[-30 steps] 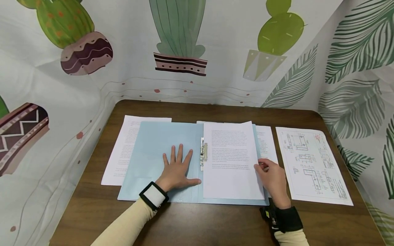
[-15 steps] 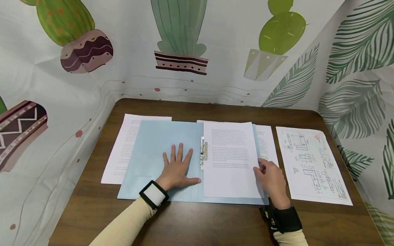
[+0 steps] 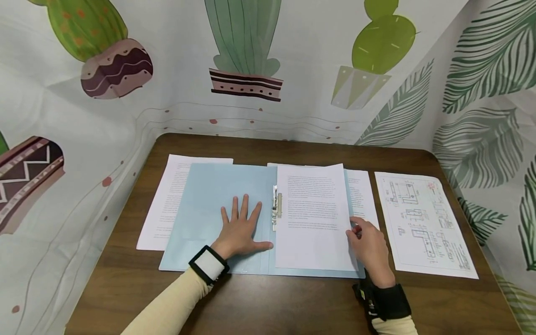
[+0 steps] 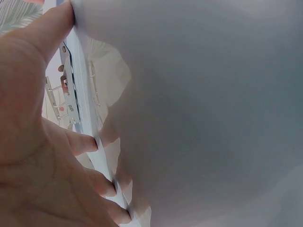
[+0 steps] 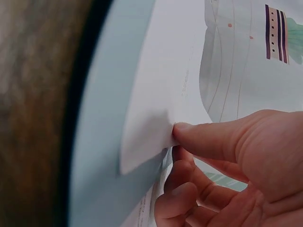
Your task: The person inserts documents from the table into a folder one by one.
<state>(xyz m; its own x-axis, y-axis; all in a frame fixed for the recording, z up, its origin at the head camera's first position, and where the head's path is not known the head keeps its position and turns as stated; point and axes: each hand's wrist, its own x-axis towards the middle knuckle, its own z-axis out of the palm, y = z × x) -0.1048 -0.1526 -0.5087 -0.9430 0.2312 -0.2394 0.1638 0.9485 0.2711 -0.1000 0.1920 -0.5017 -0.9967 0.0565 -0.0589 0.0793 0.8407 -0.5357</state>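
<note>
A light blue folder (image 3: 209,186) lies spread out on the table, with a metal clip (image 3: 274,209) along its spine. On its right side rests a printed sheet of paper (image 3: 311,251). My left hand (image 3: 239,235) presses flat on the folder's left cover, fingers spread, the thumb reaching toward the spine. At the sheet's right edge my right hand (image 3: 370,249) pinches the paper between thumb and curled fingers; the right wrist view shows the thumb (image 5: 199,137) on top of the sheet's edge. The left wrist view shows the clip (image 4: 70,90) beyond the left thumb.
Another printed page (image 3: 157,223) sticks out from under the folder's left side, and one more (image 3: 363,190) from under its right. A sheet with technical drawings (image 3: 427,228) lies at the far right of the brown table (image 3: 284,302). A patterned cloth (image 3: 180,70) hangs behind.
The pinched sheet has shifted very slightly at its top and bottom edges. Both hands stay in nearly the same place.
</note>
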